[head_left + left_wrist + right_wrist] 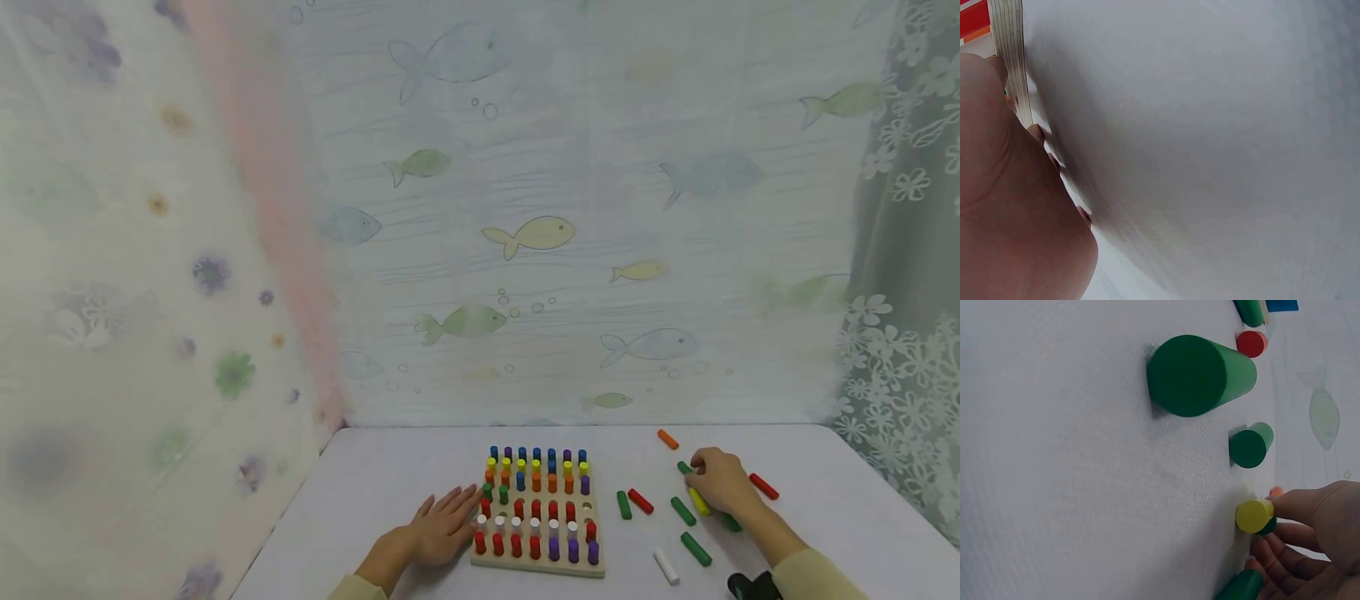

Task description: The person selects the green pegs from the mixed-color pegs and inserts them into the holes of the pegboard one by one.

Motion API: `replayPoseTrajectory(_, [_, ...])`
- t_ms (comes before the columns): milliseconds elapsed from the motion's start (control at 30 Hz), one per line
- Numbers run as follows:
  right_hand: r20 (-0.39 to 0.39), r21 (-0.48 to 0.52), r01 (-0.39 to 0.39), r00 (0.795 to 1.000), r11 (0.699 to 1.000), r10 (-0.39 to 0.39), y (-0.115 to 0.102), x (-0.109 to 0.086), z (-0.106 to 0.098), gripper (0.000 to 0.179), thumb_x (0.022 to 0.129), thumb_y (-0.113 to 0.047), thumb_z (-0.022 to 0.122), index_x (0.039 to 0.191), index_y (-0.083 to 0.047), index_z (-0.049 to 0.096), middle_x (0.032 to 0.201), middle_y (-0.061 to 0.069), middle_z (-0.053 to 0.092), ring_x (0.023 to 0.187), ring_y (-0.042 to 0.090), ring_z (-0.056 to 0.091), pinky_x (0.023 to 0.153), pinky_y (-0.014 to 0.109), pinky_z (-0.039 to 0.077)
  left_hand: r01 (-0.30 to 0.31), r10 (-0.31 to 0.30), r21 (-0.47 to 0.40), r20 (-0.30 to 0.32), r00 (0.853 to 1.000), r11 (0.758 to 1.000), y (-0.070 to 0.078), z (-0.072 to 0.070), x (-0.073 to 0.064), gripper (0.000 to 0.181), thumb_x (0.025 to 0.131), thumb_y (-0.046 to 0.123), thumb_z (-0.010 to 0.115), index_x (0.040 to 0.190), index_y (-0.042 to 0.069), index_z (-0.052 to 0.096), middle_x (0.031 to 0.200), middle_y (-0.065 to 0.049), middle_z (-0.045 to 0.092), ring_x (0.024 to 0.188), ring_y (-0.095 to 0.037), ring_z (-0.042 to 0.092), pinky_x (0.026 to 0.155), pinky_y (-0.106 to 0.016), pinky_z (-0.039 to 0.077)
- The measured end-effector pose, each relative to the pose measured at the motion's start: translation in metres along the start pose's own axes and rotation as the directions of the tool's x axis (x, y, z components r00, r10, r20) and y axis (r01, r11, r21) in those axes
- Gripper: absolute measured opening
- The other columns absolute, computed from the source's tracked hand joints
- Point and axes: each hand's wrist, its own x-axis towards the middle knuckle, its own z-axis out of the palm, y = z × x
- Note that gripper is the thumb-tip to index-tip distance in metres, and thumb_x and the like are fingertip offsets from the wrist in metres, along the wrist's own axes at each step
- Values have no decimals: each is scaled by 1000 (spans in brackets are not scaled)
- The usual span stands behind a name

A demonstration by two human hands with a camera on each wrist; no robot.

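A wooden pegboard (538, 569) stands on the white table with rows of coloured pegs. Beside its left edge my left hand (447, 527) lies with fingers extended, fingertips at the board; in the left wrist view the board's side (1009, 56) shows past the hand. Over the loose pegs at the right, my right hand (722, 479) pinches one end of a green peg (683, 468) between thumb and fingers. A yellow peg (699, 502) lies just under the thumb, and in the right wrist view it partly hides that green peg (1267, 526). Another green peg (730, 522) lies below the wrist.
Loose green pegs (696, 549), red pegs (763, 487), a white peg (666, 566) and an orange peg (667, 439) are scattered right of the board. A black object (752, 586) sits by the right sleeve. Fish-patterned curtain (540, 233) hangs behind the table.
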Motion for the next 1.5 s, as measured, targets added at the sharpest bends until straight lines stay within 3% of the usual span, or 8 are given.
replayPoseTrajectory(333, [-12,13,41,999,999,-41,1,1,-1,27,96,-5,62,110,19,62,97,23,66,83,26,59,78,50,57,-1,1,-5,23,1000,1000,4,-7,-3,68,106,62,32,164,28,24,170,2,23,158,-29,14,121,-69,7])
replayPoseTrajectory(500, [-27,39,40,999,998,-39,-3,0,-3,28,99,-5,60,115,17,63,103,25,68,87,27,61,82,52,57,-7,7,-3,13,1000,1000,-2,0,1,69,105,64,32,164,30,25,170,4,23,157,-29,15,121,-69,7])
replayPoseTrajectory(767, [-19,133,17,1000,991,-14,-12,-4,-11,29,102,-12,61,119,11,66,104,17,70,87,23,62,76,41,57,20,-20,-2,-2,1000,1000,-5,5,5,66,105,62,36,163,32,28,169,7,26,157,-26,18,122,-66,9])
replayPoseTrajectory(1033, [6,261,27,1000,965,-29,-15,-9,-12,33,103,-20,64,122,6,66,107,15,70,90,23,65,71,27,56,11,-11,4,-8,1000,1000,-6,5,5,66,105,62,35,163,32,28,169,7,26,157,-26,19,122,-66,9])
replayPoseTrajectory(1200, [31,344,16,999,939,-29,-25,-12,-13,35,101,-23,67,120,5,66,107,12,70,94,27,64,73,27,57,20,-20,-4,-6,1000,1000,-4,4,4,65,105,61,37,163,31,29,169,7,26,157,-26,18,122,-66,9])
replayPoseTrajectory(1500, [36,423,66,995,904,-89,-47,-18,-12,30,97,-19,72,114,5,66,102,9,70,90,27,66,73,32,58,21,-21,-7,-6,1000,1000,-3,4,4,66,105,61,37,163,32,28,169,8,26,157,-26,18,122,-65,8])
